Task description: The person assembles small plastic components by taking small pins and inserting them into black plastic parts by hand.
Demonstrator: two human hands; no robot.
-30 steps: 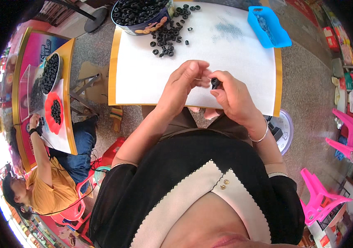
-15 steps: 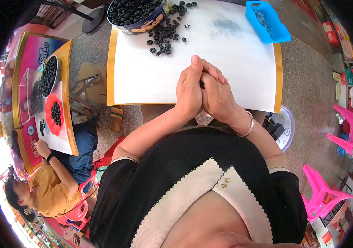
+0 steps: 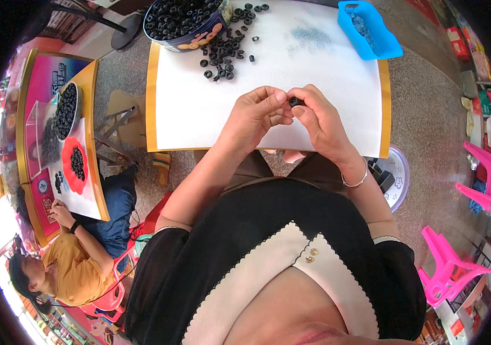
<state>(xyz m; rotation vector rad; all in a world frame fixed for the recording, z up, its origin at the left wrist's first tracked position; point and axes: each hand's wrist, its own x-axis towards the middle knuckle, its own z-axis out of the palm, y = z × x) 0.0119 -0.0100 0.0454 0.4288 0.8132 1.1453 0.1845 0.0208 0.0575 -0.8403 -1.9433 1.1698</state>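
Observation:
Over the near half of the white-topped table (image 3: 199,109), my right hand (image 3: 324,122) pinches a small black ring-shaped part (image 3: 295,102) between thumb and fingers. My left hand (image 3: 251,112) is close beside it, its thumb and forefinger pinched together; whatever is between them is too small to make out. Several loose black ring-shaped parts (image 3: 222,54) lie scattered at the far left of the table. Behind them stands a round blue tub (image 3: 194,41) heaped with the same kind of parts. A blue plastic tray (image 3: 387,48) at the far right corner contains small bluish bits.
Small bluish bits (image 3: 311,37) are spread on the far tabletop. To the left, a person (image 3: 76,267) sits at another table with a red dish (image 3: 69,172) and a bowl of black parts (image 3: 68,112). Pink stools (image 3: 447,267) stand at right, near a round whitish basin (image 3: 398,178).
My hands were clasped together; they have come apart into fingertip pinches, and the black part now shows in my right hand. The seated person's hand has shifted slightly.

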